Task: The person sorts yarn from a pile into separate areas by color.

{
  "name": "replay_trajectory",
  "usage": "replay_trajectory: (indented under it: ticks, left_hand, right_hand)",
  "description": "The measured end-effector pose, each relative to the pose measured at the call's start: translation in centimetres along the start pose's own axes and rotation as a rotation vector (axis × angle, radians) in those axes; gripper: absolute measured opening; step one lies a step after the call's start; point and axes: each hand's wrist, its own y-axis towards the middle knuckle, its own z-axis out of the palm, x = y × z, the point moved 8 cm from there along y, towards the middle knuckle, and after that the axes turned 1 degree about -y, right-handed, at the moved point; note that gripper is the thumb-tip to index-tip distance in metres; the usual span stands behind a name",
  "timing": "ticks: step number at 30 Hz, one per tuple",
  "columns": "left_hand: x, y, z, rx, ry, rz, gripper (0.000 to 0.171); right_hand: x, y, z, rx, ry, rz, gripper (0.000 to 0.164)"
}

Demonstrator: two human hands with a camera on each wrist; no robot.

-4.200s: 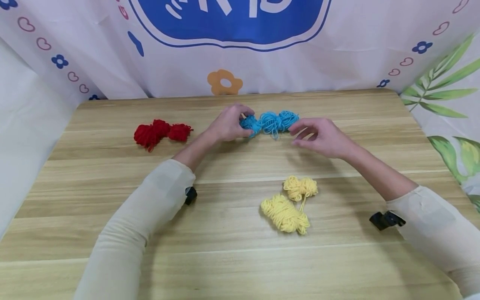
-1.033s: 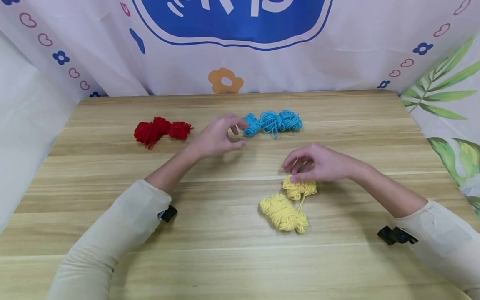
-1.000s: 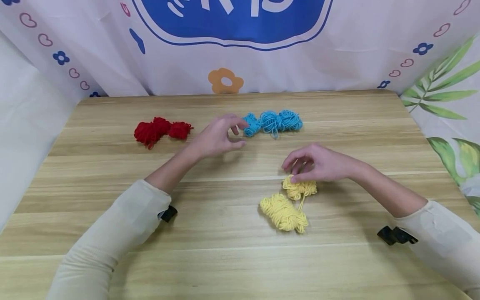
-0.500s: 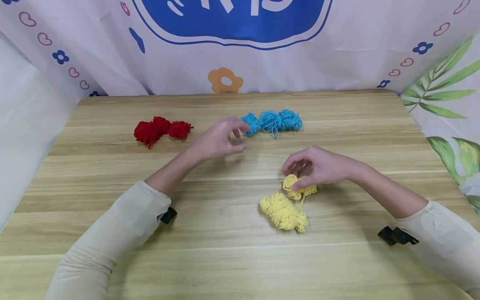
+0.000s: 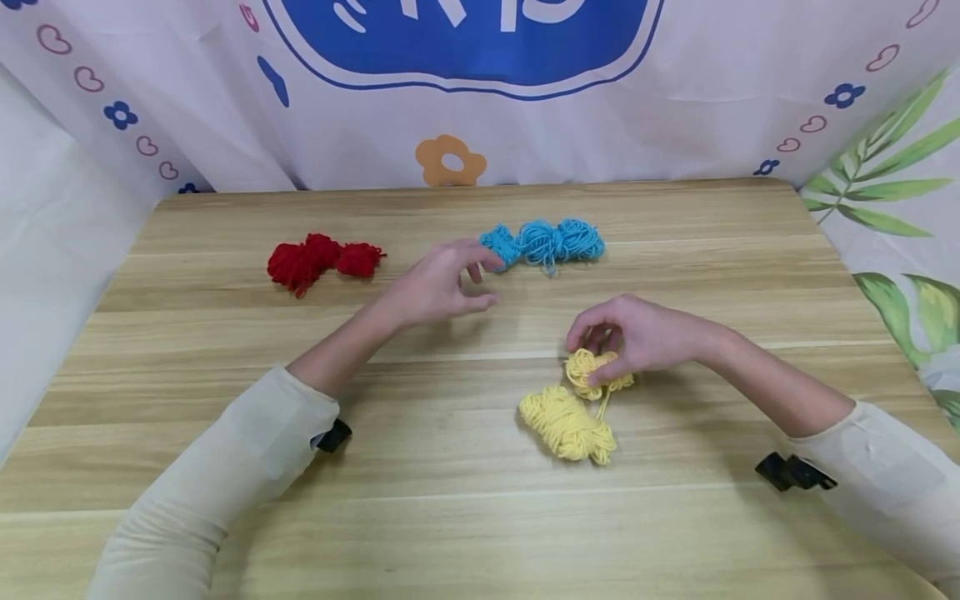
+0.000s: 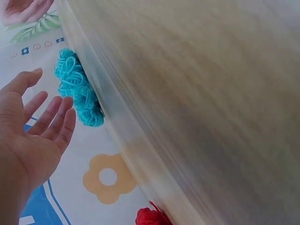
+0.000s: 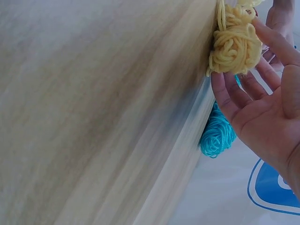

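In the head view, my left hand point(image 5: 435, 287) hovers over the table with its fingers loosely curved and nothing between them. Its fingertips are beside the left end of the blue yarn point(image 5: 558, 242), which lies near the back as tied bundles in a row. My right hand point(image 5: 648, 333) is at the smaller bundle of yellow yarn point(image 5: 581, 371), fingers on the far side and thumb across the near side. The right wrist view shows the thumb and fingers around this yellow bundle point(image 7: 234, 49). A strand links it to a larger yellow bundle point(image 5: 566, 425), which lies nearer the front.
Red yarn point(image 5: 303, 262) lies at the back left of the wooden table point(image 5: 420, 533). A printed white cloth point(image 5: 360, 133) hangs behind the table's back edge. Black wrist devices point(image 5: 795, 472) sit under both sleeves.
Earlier the left hand held the blue yarn's left end; it has since let go and drawn back. The right hand has come from the blue yarn to the small yellow bundle, its thumb lowering over it.
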Motion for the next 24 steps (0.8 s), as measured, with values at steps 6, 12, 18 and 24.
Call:
replay_trajectory:
  ticks: [6, 12, 18, 24]
  left_hand:
    - [-0.15, -0.04, 0.10, 0.004, -0.009, 0.003, 0.041]
    - [-0.54, -0.06, 0.17, 0.011, -0.016, 0.010, 0.040]
    - [-0.66, -0.05, 0.28, 0.016, -0.025, 0.010, 0.040]
    - [-0.82, -0.08, 0.28, 0.014, -0.020, 0.020, 0.040]
  right_hand:
    - [-0.09, 0.01, 0.15, 0.017, 0.007, -0.006, 0.040]
    - [-0.03, -0.03, 0.30, 0.027, 0.013, -0.016, 0.038]
    - [0.01, 0.00, 0.32, 0.036, 0.002, -0.016, 0.038]
    - [-0.06, -0.06, 0.30, 0.029, -0.003, -0.011, 0.038]
